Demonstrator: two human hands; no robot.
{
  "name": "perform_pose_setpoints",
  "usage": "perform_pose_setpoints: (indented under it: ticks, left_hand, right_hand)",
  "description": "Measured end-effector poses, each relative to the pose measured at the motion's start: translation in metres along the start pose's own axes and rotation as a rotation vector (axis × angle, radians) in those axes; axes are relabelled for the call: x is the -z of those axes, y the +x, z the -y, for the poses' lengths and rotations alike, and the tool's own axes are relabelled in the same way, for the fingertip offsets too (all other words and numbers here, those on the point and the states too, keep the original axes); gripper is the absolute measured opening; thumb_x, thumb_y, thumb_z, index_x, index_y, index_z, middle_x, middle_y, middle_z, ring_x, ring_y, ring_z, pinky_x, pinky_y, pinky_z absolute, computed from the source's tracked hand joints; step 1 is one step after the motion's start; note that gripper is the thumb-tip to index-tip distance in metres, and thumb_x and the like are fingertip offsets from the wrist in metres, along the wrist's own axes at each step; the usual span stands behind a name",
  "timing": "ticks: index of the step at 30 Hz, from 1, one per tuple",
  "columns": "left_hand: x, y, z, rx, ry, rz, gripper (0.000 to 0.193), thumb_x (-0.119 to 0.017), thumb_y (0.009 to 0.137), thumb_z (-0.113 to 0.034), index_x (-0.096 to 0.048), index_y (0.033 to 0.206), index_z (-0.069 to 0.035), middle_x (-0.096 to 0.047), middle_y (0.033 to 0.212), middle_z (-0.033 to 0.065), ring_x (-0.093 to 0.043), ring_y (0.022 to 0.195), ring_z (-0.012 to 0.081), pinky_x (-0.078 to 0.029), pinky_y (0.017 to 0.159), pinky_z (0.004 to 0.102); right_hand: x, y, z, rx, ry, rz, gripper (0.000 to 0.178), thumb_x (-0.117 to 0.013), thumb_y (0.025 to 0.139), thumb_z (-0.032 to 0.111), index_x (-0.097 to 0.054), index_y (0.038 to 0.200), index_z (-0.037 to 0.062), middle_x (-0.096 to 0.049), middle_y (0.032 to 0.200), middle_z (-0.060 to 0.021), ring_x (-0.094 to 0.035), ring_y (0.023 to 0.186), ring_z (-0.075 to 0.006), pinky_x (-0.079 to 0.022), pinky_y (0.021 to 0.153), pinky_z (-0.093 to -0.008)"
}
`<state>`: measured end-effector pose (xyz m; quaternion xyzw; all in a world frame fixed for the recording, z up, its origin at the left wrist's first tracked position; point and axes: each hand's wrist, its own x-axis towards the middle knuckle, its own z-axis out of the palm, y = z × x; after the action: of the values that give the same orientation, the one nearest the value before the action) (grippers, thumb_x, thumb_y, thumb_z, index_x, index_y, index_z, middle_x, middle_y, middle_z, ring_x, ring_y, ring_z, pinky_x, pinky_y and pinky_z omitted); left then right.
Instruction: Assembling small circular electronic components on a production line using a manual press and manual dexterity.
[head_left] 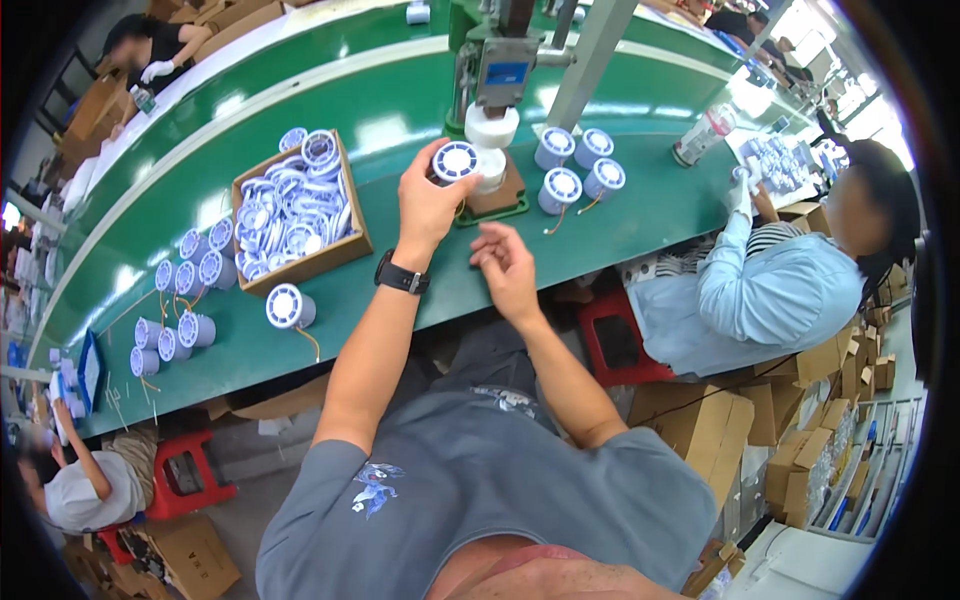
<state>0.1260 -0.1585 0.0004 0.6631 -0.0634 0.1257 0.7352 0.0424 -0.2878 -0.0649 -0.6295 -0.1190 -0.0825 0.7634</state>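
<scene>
My left hand (428,205), with a black watch on its wrist, grips a white round unit (456,161) with a slotted cap. It holds this unit just left of a green bench press (500,75). Under the press's white round head (491,126) stands a white cylindrical seat (489,170) on a brown block (497,197). My right hand (508,268) hovers at the near side of the press base, its fingers loosely bent and nothing visible in them. One capped unit (288,306) with an orange wire stands left of my left forearm.
Slotted white caps (297,215) heap up in a cardboard box (357,240) on the left. Several capped units (193,328) stand beyond it, and more (561,188) right of the press. A bottle (704,135) and a co-worker in light blue (790,275) are further right.
</scene>
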Motion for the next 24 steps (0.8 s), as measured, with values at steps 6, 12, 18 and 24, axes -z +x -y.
perform_pose_setpoints:
  ticks: [6, 12, 18, 24]
  left_hand:
    - [-0.025, 0.042, 0.029, -0.071, 0.024, 0.074, 0.058, -0.082, 0.07, -0.006, -0.057, 0.121, 0.004, -0.067, 0.106, 0.0091, -0.063, 0.096, 0.0151, -0.052, 0.084, 0.0301]
    - [-0.027, 0.04, 0.027, 0.034, -0.066, 0.2, 0.052, -0.082, 0.073, -0.01, -0.058, 0.118, 0.002, -0.067, 0.105, 0.0084, -0.063, 0.094, 0.0161, -0.051, 0.082, 0.0309]
    - [-0.036, 0.035, 0.025, -0.004, -0.111, 0.153, 0.048, -0.08, 0.075, -0.009, -0.059, 0.117, 0.001, -0.067, 0.104, 0.0075, -0.063, 0.093, 0.016, -0.051, 0.083, 0.0313]
    - [-0.036, 0.039, 0.047, -0.048, -0.056, 0.155, 0.054, -0.08, 0.074, -0.01, -0.057, 0.121, 0.001, -0.068, 0.106, 0.0092, -0.064, 0.096, 0.0169, -0.051, 0.084, 0.0315]
  right_hand:
    - [0.007, 0.025, 0.036, 0.166, -0.108, -0.096, 0.027, -0.05, 0.088, -0.008, -0.055, 0.114, -0.0016, -0.06, 0.094, -0.0068, -0.059, 0.083, -0.0128, -0.049, 0.077, -0.0259]
    - [0.018, 0.206, 0.186, 1.087, -0.55, -0.505, 0.017, -0.055, 0.085, 0.002, -0.059, 0.101, -0.0021, -0.059, 0.086, -0.0086, -0.057, 0.073, -0.0184, -0.049, 0.07, -0.0306]
    - [0.028, 0.362, 0.269, 0.832, -0.225, -0.16, 0.024, -0.058, 0.089, 0.014, -0.063, 0.099, -0.0071, -0.06, 0.072, -0.0075, -0.057, 0.053, -0.0178, -0.048, 0.048, -0.0331]
    - [0.019, 0.363, 0.319, -0.092, 0.081, -0.115, 0.025, -0.05, 0.092, 0.021, -0.061, 0.082, 0.0005, -0.056, 0.067, -0.007, -0.049, 0.046, -0.015, -0.039, 0.041, -0.0309]
